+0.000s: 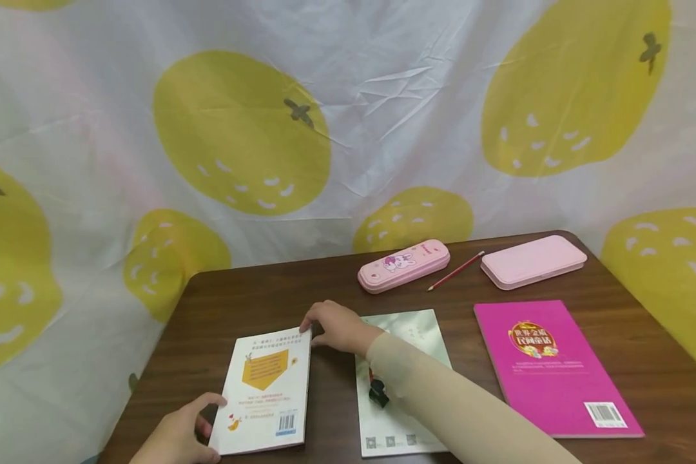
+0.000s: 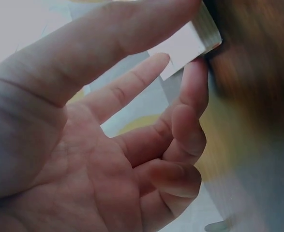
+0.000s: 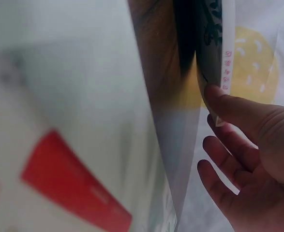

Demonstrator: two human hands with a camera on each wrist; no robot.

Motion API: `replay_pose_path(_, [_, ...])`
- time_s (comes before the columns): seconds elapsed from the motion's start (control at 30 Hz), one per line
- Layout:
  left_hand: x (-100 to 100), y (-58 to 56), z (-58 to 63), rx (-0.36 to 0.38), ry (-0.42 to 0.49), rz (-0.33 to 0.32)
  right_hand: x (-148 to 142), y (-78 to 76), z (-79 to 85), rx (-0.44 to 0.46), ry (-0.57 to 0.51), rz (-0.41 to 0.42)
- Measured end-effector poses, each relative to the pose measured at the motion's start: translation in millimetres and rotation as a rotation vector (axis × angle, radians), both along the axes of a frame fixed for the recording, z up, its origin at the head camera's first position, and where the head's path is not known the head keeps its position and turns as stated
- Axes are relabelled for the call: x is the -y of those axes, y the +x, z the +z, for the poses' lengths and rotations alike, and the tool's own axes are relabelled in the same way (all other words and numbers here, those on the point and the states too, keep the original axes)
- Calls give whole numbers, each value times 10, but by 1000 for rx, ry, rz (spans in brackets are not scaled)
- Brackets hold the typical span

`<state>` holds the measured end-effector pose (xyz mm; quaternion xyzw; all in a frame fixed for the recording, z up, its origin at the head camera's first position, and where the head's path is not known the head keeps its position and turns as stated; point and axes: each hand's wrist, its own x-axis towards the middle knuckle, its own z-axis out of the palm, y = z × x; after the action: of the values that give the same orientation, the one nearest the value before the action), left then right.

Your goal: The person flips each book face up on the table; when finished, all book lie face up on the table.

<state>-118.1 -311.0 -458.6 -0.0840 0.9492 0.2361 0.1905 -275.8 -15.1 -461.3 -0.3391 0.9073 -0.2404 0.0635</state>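
A white paperback book [image 1: 267,393] with an orange shield shape and a barcode on its cover lies toward the table's left side. My left hand [image 1: 180,432] pinches its near left corner, thumb and fingers on either side. In the left wrist view the book's corner [image 2: 183,53] shows between the thumb and the fingertips. My right hand [image 1: 339,327] reaches across to hold the far right corner. There the right wrist view has the thumb on the spine of the book [image 3: 212,48] and a finger behind it; the other fingers are loosely bent.
Under my right forearm lies a pale green booklet [image 1: 383,425], partly hidden, with a small black object [image 1: 378,392] over it. Farther right is a magenta book [image 1: 551,374]. Along the back stand a rabbit-print pencil case [image 1: 403,265], a red pencil [image 1: 457,270] and a plain pink case [image 1: 533,259].
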Motion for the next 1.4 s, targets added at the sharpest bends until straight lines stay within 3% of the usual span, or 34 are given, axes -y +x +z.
replay_pose_path(0.17, [31, 9, -4, 1, 2, 10, -33, 4, 35, 22, -33, 5])
replay_pose_path(0.3, [49, 36, -26, -54, -3, -6, -76, -7, 33, 30, -75, 22])
replay_pose_path(0.53, [189, 72, 42, -236, -29, -158, -143, -33, 8, 41, -219, 41])
replay_pose_path(0.67, [241, 68, 138, -262, -39, -176, -162, -45, -11, 65, -310, 9])
replay_pose_path(0.77, [227, 60, 202, -277, -50, -140, -184, -43, 0, 95, -373, -27])
replay_pose_path(0.87, [206, 73, 258, -343, -70, -93, -210, -34, 38, 107, -443, -38])
replay_pose_path(1.1, [180, 63, 389, -402, -9, 119, -273, -25, 152, 104, -552, -54])
replay_pose_path(1.4, [63, 5, 457, -664, 26, 186, -323, -33, 238, 164, -639, -127])
